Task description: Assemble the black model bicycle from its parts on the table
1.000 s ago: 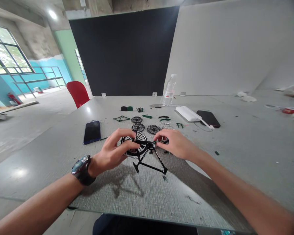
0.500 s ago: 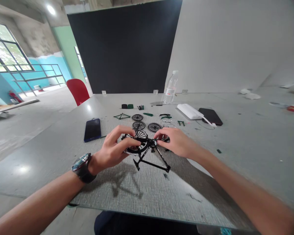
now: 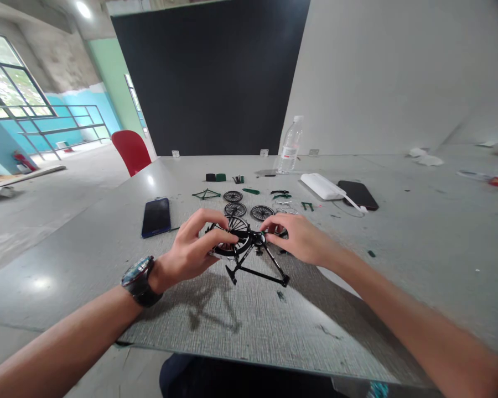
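Observation:
A black model bicycle frame (image 3: 260, 275), with a spoked wheel (image 3: 239, 224) fitted at one end, is held tilted above the table. My left hand (image 3: 193, 240) is closed on it, thumb and fingers pinching across the wheel. At the crank area, my right hand (image 3: 301, 235) has its fingertips pinched together against the frame. Whatever small part those fingertips hold is hidden. Behind the hands lie loose spoked wheels (image 3: 263, 213), a green bicycle frame (image 3: 206, 194) and green handlebar-like pieces (image 3: 281, 195).
A dark blue phone (image 3: 156, 217) lies to the left. Farther back stand a clear bottle (image 3: 289, 149), a white power bank (image 3: 321, 187) with a cable, and a black phone (image 3: 359, 195). Small green blocks (image 3: 216, 177) sit near the black panel (image 3: 216, 83). A red chair (image 3: 131, 152) stands beyond the table.
Both hands and the model bicycle stay nearly in place. The view has shifted very slightly, so the background sits a little higher.

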Demonstrator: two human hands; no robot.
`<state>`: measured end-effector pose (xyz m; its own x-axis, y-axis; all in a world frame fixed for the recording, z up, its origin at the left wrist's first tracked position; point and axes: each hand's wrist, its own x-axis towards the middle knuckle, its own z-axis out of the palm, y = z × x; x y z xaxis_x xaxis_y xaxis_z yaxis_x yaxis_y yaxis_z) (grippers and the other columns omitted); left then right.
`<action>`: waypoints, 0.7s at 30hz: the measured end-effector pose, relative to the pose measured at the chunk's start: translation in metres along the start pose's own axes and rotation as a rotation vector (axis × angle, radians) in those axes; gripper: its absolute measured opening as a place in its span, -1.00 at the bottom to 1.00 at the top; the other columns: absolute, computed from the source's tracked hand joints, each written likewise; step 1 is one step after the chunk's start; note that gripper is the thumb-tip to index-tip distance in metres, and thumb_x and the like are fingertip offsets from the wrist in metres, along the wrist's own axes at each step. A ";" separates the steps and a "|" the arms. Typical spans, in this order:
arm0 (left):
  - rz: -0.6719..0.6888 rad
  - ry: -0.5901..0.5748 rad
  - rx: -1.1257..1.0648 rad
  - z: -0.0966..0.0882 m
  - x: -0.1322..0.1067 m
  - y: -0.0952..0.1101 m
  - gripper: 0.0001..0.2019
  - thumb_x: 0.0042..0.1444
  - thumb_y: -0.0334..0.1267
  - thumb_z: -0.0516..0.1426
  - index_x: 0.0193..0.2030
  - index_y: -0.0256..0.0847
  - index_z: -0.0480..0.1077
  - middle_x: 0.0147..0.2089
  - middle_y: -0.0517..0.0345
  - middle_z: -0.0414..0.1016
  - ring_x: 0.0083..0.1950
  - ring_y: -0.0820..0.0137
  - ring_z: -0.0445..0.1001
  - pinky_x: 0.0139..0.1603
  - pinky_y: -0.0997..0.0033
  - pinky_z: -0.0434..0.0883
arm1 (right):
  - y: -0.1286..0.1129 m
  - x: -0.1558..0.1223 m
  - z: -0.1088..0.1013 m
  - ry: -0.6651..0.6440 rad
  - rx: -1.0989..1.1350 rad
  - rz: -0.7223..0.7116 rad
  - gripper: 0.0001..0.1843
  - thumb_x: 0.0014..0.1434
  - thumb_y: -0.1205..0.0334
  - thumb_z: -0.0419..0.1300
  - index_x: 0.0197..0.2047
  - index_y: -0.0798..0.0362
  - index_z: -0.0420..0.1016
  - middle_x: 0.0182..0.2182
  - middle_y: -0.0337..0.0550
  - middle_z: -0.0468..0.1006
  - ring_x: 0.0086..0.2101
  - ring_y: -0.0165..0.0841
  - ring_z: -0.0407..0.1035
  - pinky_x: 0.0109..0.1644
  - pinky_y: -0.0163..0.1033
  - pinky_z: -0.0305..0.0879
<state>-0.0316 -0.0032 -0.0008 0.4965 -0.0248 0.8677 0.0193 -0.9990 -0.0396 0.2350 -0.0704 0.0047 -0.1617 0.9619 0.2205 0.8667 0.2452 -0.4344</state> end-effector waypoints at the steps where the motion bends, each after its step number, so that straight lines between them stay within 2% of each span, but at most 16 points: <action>1: -0.002 -0.002 -0.003 0.000 0.000 0.000 -0.74 0.15 -0.57 0.15 -0.07 -0.20 0.45 -0.06 0.08 0.35 -0.05 0.32 0.47 -0.07 0.23 0.54 | 0.000 0.000 0.000 0.000 -0.001 0.000 -0.80 0.23 0.14 0.16 -0.14 -0.05 0.57 -0.22 -0.14 0.64 -0.23 -0.25 0.48 -0.09 -0.08 0.34; 21: 0.006 -0.028 0.014 -0.001 0.001 -0.001 -0.79 0.19 -0.47 0.13 -0.07 -0.18 0.44 -0.10 0.06 0.38 -0.09 0.30 0.47 -0.13 0.24 0.54 | -0.002 0.000 -0.001 -0.026 -0.008 0.006 -0.81 0.21 0.17 0.17 -0.15 -0.04 0.57 -0.21 -0.13 0.65 -0.23 -0.25 0.49 -0.11 -0.08 0.34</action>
<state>-0.0314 -0.0022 0.0008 0.5206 -0.0298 0.8533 0.0285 -0.9982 -0.0522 0.2337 -0.0709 0.0063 -0.1687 0.9662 0.1948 0.8714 0.2386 -0.4287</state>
